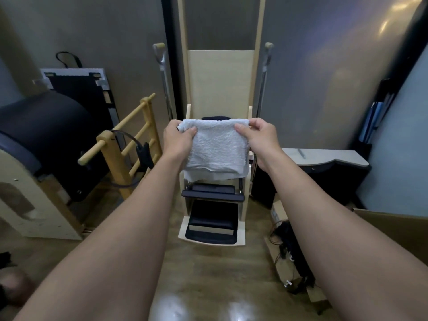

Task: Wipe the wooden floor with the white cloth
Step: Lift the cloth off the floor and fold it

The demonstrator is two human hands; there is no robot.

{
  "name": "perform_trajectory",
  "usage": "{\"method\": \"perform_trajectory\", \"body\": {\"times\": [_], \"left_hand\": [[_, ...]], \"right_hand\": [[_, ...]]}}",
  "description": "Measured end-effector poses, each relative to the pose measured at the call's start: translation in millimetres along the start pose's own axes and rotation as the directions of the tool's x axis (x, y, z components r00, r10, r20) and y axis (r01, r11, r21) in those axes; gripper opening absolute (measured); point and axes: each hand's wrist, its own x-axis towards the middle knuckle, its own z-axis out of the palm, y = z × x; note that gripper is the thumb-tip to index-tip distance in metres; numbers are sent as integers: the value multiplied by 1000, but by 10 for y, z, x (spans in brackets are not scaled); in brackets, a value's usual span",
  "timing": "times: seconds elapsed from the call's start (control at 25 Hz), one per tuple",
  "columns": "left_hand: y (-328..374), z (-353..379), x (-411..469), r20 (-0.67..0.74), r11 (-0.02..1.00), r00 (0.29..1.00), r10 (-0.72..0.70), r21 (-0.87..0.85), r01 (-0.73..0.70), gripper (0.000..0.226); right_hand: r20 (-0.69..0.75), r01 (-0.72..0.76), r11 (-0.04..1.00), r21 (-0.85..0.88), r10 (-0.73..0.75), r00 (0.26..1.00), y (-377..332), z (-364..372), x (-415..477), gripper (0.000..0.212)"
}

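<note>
**Forearms outstretched: 2 hands hold the cloth clear of the floor**

Forearms reach out from the bottom edge over the wooden floor [208,274], which shows glossy between them. Your left hand [177,141] pinches the upper left corner of the white cloth [216,149], thumb pressed on its near face. Your right hand [260,140] pinches the upper right corner likewise. Both grips are closed on fabric and hold nothing else.

The cloth hangs folded between the 2 hands, in the air in front of a pale wooden exercise chair [213,205] and well apart from the floor. Wiping has not yet begun.

Judged from its looped terry surface and slack drape, the cloth is light, soft and limp. It will sag wherever it is unsupported and bunch under a push. For wiping, a flat palm over the folded pad should serve better than a corner pinch, which puts no pressure on the middle. Loose cables [291,251] lie on the floor to the right and could snag a trailing edge.
</note>
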Motion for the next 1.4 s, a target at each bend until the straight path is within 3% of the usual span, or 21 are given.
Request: {"method": "perform_trajectory", "body": {"times": [0.24, 0.44, 0.64, 0.84, 1.0, 1.12, 1.2, 1.32, 1.4], "left_hand": [[-81, 549, 1350, -15, 1000, 1000, -9, 2, 9, 15], [-503, 946, 2742, 25, 997, 997, -79, -16, 79, 34], [-965, 1566, 4045, 161, 996, 985, -67, 72, 56, 14], [-1515, 2326, 5042, 236, 959, 933, -271, 155, 239, 10], [-1779, 2813, 5753, 238, 961, 934, -265, 149, 235, 23], [-1963, 3069, 6124, 183, 945, 927, -326, 69, 319, 30], [-2292, 3133, 6181, 167, 905, 892, -420, 151, 398, 30], [-2856, 3148, 6172, 177, 782, 801, -572, 413, 467, 26], [-3065, 3167, 6322, 168, 734, 778, -605, 497, 464, 21]], "right_hand": [[0, -51, 998, 23, 51, 999, 311, 269, 1470, 11], [-45, -79, 996, -38, 77, 996, 775, 605, 2703, 13], [-104, -182, 976, -121, 170, 980, 1323, 811, 3821, 14], [-176, -337, 906, -257, 299, 938, 2096, 882, 4961, 17], [-191, -322, 910, -263, 278, 941, 2576, 850, 5745, 16], [-171, -299, 931, -207, 267, 949, 2853, 870, 6190, 20], [-115, -333, 901, -277, 313, 943, 3118, 902, 6259, 21], [-33, -417, 748, -516, 469, 883, 3608, 927, 6147, 23], [-47, -454, 703, -547, 516, 855, 3809, 959, 6202, 22]]}}
